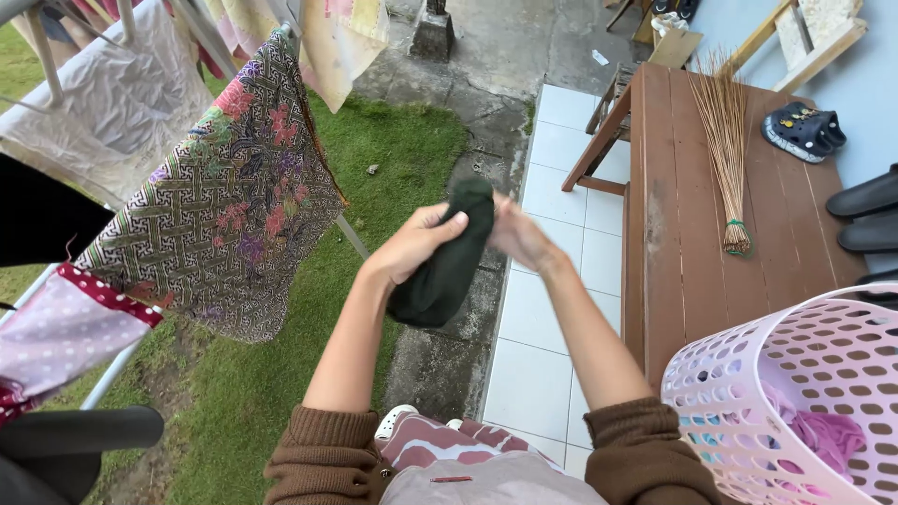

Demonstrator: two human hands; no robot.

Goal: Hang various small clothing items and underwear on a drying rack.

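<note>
Gripping a dark green garment (pixel 447 266) with my left hand (pixel 418 241), right hand (pixel 520 234) pressed against it, I hold it mid-air between the drying rack (pixel 37 47) left and wooden bench (pixel 692 234) edge right, over grass (pixel 374 159).

Drying rack (pixel 98 374) crowds left (basket (pixel 748 393) right).

Dark garment (pixel 447 266) – matt cloth; basket (pixel 748 411) – glossy plastic

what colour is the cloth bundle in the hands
Dark green, almost black; the cloth bundle shows best in the head view, gripped by the left hand.
</note>
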